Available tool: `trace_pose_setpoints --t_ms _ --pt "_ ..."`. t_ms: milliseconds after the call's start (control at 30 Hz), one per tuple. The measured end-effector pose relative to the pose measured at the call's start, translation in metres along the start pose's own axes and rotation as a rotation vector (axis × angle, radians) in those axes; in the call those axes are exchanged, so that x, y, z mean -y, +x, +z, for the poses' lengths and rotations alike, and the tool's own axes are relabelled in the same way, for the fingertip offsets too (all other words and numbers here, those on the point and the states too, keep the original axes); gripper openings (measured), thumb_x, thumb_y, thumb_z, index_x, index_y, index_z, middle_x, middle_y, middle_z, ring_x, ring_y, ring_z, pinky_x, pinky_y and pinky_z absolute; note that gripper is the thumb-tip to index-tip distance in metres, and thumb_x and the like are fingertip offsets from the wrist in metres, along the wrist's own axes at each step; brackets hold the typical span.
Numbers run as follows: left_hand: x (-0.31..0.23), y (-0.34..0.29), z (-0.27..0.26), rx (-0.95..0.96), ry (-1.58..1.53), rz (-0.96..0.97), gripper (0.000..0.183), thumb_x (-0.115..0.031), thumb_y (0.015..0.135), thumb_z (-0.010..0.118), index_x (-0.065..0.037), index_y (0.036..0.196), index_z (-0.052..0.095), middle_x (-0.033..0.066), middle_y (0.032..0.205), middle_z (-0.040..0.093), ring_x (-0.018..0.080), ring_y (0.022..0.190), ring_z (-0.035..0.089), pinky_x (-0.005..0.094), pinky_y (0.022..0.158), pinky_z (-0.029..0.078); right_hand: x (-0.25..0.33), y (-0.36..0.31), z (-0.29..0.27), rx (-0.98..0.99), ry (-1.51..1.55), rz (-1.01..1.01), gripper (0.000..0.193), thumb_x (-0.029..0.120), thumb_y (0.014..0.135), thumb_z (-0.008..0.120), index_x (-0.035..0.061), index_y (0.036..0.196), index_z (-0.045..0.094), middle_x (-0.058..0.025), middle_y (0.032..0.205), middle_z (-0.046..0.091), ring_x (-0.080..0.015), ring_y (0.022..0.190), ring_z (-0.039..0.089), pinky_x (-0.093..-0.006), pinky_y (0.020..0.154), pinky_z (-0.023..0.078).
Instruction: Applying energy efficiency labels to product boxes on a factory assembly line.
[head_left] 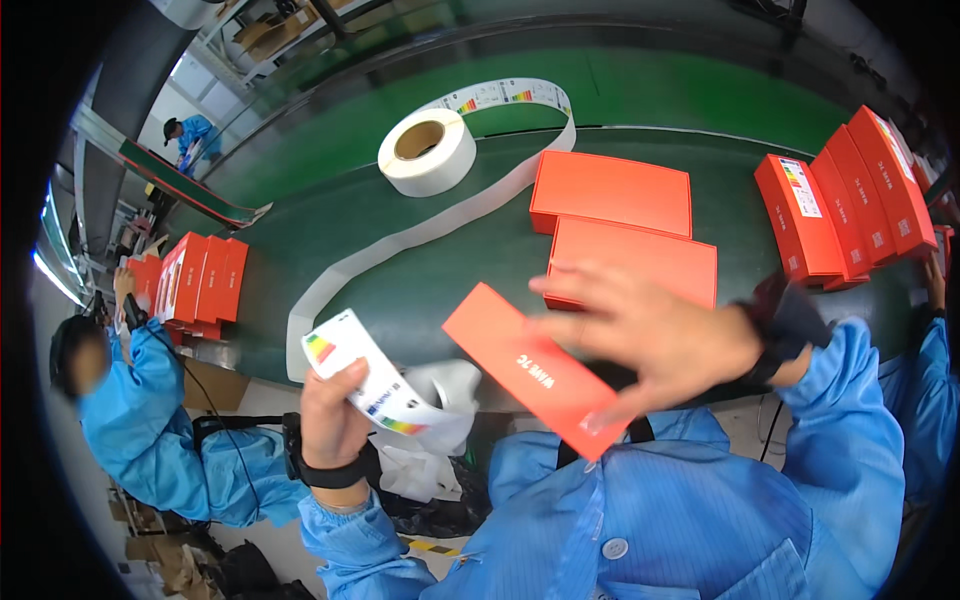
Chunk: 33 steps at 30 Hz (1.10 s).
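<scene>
My left hand (335, 425) pinches the end of a white label strip (372, 385) printed with colour-bar labels, its loose part curling beside the hand. In front of my body, a slim orange-red box (535, 368) lies slanted at the near table edge, a narrow printed side up. Over its right part is my right hand (645, 335), fingers spread and slightly blurred. The thumb is at the box's near end and one fingertip by its upper long edge; whether they bear any weight is unclear. Beyond that hand, two more orange-red boxes (612, 195) lie flat.
A label roll (428, 152) rests on the green work surface (450, 285), its strip looping toward me. Boxes stand in groups at the right (835, 205) and left (205, 280). A co-worker in blue (165, 400) sits at left; another person's sleeve (925, 390) shows at right.
</scene>
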<state>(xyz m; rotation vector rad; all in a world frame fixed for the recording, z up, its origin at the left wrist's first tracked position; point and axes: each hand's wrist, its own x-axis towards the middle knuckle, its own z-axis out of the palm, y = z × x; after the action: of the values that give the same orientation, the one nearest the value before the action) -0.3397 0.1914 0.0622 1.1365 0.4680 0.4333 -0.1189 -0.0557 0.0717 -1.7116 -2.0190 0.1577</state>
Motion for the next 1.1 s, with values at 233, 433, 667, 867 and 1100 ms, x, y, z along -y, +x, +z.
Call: trace_pose_setpoints --t_ms 233,433,667,867,1100 --pt "0.014 0.015 0.021 0.057 0.191 -0.09 0.025 -0.013 0.08 0.055 0.003 0.099 0.051 0.0224 0.084 0.064 0.0309 0.076 0.066 0.0359 0.067 0.055 0.025 -0.002 0.05 0.084 -0.061 0.114 0.087 0.05 0.065 0.067 0.014 0.136 0.033 -0.0237 0.137 0.028 -0.0456 0.122 0.03 -0.0632 0.089 0.026" --pt "0.01 0.03 -0.047 0.139 0.059 -0.157 0.026 -0.012 0.076 0.053 0.007 0.094 0.054 0.0244 0.082 0.063 0.0298 0.071 0.066 0.0353 0.066 0.055 0.063 -0.001 0.048 0.163 -0.094 0.103 0.075 0.035 0.068 0.06 0.0147 0.135 0.035 -0.0226 0.139 0.028 -0.0459 0.118 0.038 -0.0655 0.091 0.027" --pt "0.048 0.022 -0.02 0.31 -0.07 -0.34 0.028 -0.013 0.08 0.054 0.007 0.1 0.053 0.0191 0.091 0.062 0.0237 0.073 0.063 0.0323 0.068 0.052 0.076 -0.031 0.062 0.067 -0.27 0.109 0.048 0.021 0.078 0.053 0.0213 0.126 0.047 -0.0136 0.136 0.037 -0.0344 0.108 0.047 -0.049 0.077 0.045" --pt "0.057 0.035 0.03 0.148 0.107 -0.106 0.038 -0.02 0.091 0.046 0.006 0.119 0.044 0.0232 0.11 0.057 0.0281 0.101 0.058 0.0357 0.083 0.05 0.059 -0.066 0.047 -0.008 -0.609 0.222 0.039 0.023 0.077 0.054 0.0265 0.116 0.055 -0.0023 0.13 0.043 -0.0263 0.105 0.048 -0.0366 0.074 0.044" --pt "0.082 0.063 0.077 0.088 0.295 -0.105 0.031 -0.005 0.087 0.046 0.002 0.117 0.05 0.0127 0.095 0.061 0.0143 0.082 0.06 0.0248 0.069 0.049 0.055 -0.084 0.056 -0.037 -0.5 0.387 0.039 0.024 0.076 0.056 0.024 0.115 0.055 -0.0061 0.131 0.043 -0.0229 0.11 0.047 -0.0372 0.079 0.04"
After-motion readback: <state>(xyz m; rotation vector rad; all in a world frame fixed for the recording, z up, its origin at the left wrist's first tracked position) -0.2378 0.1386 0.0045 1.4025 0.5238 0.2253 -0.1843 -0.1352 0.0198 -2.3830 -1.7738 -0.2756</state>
